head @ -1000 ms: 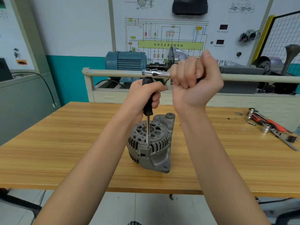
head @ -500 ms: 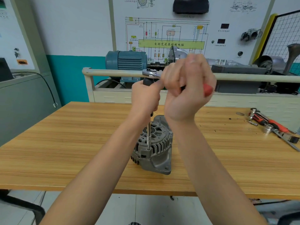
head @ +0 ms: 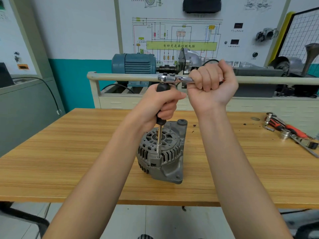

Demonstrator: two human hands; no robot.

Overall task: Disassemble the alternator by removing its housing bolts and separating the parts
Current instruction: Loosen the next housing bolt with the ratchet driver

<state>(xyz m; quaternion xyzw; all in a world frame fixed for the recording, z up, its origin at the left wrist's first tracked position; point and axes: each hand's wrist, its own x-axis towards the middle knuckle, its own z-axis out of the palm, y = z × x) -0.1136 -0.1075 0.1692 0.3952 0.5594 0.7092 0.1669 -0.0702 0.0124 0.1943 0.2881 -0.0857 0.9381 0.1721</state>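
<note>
A grey alternator (head: 162,152) stands on the wooden table (head: 69,161), its vented end face up. A long driver with a black handle (head: 161,87) rises from a housing bolt near the front rim, its steel shaft (head: 159,137) upright. My left hand (head: 160,106) grips that black handle. A chrome ratchet (head: 172,78) sits across the driver's top, pointing right. My right hand (head: 210,85) holds the ratchet's handle in a fist, above and right of the alternator.
Red-handled tools and sockets (head: 291,131) lie at the table's right side. Behind the table runs a beige rail (head: 120,77) with a blue motor (head: 133,63) and a training board. A grey cabinet (head: 25,107) stands at left.
My right hand swung the ratchet handle toward me and to the left, then back out to the right. The left hand kept its hold on the driver and the alternator stayed put.
</note>
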